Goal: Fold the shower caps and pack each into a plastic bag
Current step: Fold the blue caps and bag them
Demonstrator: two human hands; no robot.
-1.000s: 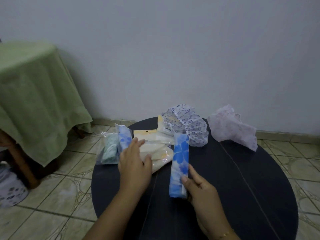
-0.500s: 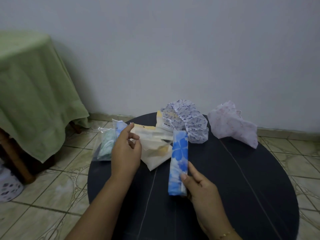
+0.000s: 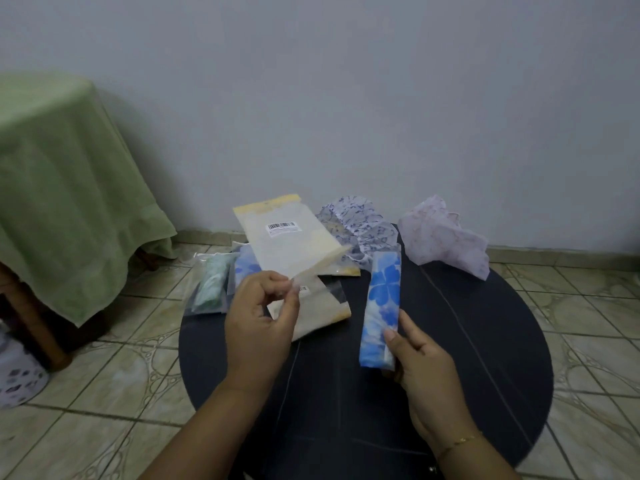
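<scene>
My right hand grips the lower end of a folded blue-flowered shower cap, held upright over the round black table. My left hand pinches the bottom corner of an empty plastic bag with a yellow header and a barcode label, lifted above the table. More empty bags lie under it. Two packed bags, one green and one blue, lie at the table's left edge. An unfolded purple-patterned cap and a pale pink cap sit at the back.
A table draped in green cloth stands to the left. A patterned white object sits on the tiled floor at the lower left. The wall runs close behind the black table.
My left hand has picked one plastic bag off the pile and raised it. The right hand still holds the folded blue cap in about the same spot.
</scene>
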